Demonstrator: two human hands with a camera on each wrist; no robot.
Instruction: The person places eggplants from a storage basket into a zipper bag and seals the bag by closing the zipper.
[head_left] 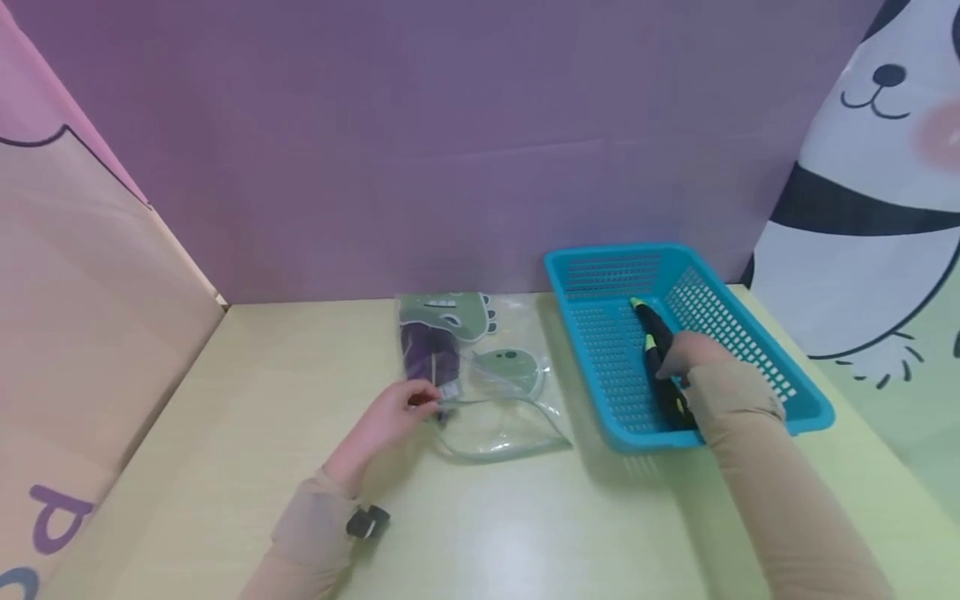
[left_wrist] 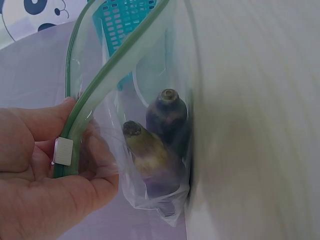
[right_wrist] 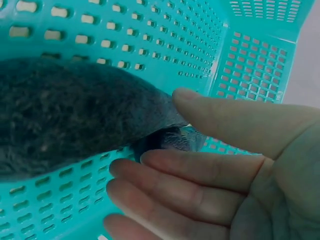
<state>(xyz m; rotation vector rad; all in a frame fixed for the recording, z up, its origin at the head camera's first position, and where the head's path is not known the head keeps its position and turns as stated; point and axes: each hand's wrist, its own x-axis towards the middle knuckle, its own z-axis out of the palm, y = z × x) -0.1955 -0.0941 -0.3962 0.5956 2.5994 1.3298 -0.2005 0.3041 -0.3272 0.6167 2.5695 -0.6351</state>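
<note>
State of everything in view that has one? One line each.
Zip bag: lying on the table, mouth open
Slider: on the bag's rim, beside the left fingers
Two purple vegetables: inside the bag
Basket: upright, open-topped
Nearer dark item: lying in the basket
Farther dark item: also in the basket
Left hand: pinching the bag's rim
Right hand: in the basket, fingers mostly straight

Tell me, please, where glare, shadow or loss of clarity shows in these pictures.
Head view: a pale glare patch on the table, small glints on the clear bag, soft shadow beside the basket; left wrist view: the purple items look hazy through the plastic; right wrist view: dim overall, the dark item murky.
</note>
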